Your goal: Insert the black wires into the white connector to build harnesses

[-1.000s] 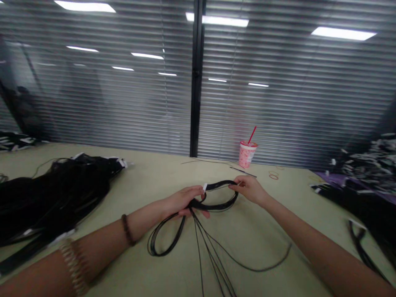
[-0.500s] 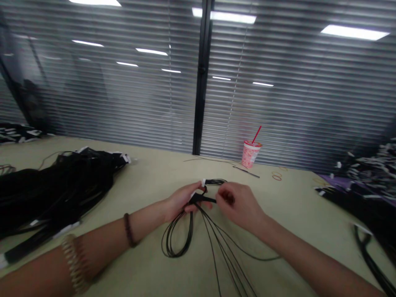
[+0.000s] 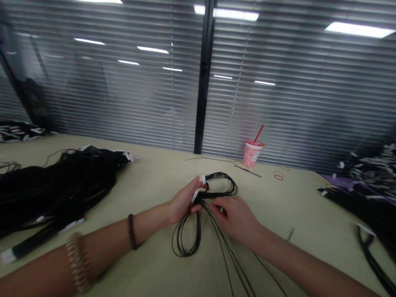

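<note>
My left hand [image 3: 181,204] is closed around a bundle of thin black wires [image 3: 189,251] at mid-table. White connectors [image 3: 195,195] show at its thumb and fingers. One part of the bundle loops out to the right above my right hand, and another loop hangs below my left palm. My right hand [image 3: 236,216] is just to the right, thumb and forefinger pinched at the loose wires [image 3: 227,247] that leave the bundle. These strands trail down toward the near table edge. The exact strands between the right fingertips are hard to make out.
A large heap of black wire harnesses [image 3: 83,177] lies at left, another heap [image 3: 352,202] at right. Toward the back stand a pink cup with a red straw [image 3: 253,154], a thin pen-like tool [image 3: 247,171] and rubber bands [image 3: 278,176]. Window blinds [image 3: 148,103] rise behind.
My right hand has moved slightly down from the black sleeved part to the loose wires. The loop on the right now shows in full above it.
</note>
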The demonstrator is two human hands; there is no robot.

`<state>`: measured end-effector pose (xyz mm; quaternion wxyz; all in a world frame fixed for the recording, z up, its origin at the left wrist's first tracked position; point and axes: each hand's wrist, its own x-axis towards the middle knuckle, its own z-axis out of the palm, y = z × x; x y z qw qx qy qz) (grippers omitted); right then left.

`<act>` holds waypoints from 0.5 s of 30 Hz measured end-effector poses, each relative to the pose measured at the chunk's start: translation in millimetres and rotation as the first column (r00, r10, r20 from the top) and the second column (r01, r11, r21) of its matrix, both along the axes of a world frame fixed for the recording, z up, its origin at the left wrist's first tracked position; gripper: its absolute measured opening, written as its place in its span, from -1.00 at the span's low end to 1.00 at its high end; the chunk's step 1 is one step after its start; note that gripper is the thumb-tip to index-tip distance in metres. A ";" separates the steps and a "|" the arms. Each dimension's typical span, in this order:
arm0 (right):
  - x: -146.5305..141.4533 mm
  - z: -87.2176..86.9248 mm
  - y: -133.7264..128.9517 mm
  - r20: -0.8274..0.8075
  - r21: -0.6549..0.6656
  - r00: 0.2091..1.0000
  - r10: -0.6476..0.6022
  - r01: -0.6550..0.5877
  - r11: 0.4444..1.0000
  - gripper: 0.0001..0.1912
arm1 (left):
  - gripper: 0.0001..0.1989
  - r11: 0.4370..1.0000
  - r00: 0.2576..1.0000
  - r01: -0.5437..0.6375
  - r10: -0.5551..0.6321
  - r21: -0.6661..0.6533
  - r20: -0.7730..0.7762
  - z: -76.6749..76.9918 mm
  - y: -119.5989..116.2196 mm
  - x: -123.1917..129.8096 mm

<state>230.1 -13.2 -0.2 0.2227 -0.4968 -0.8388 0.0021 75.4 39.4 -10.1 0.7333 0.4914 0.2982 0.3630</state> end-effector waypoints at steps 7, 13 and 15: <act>20.4 35.8 5.7 -0.365 -0.402 0.931 0.010 -0.167 0.900 -0.83 | -0.54 0.998 0.995 0.051 -0.054 -0.036 -0.089 2.1 6.7 -3.8; 67.1 92.0 8.8 -0.869 -0.455 0.419 -0.264 -0.466 0.759 -0.87 | -0.48 0.985 0.979 0.170 -0.166 0.021 -0.122 -0.9 14.3 -5.4; 79.2 103.4 9.7 -0.929 -0.357 0.259 -0.263 -0.455 0.816 -0.85 | -0.47 0.985 0.975 0.169 -0.162 0.033 -0.153 -3.3 15.7 -5.7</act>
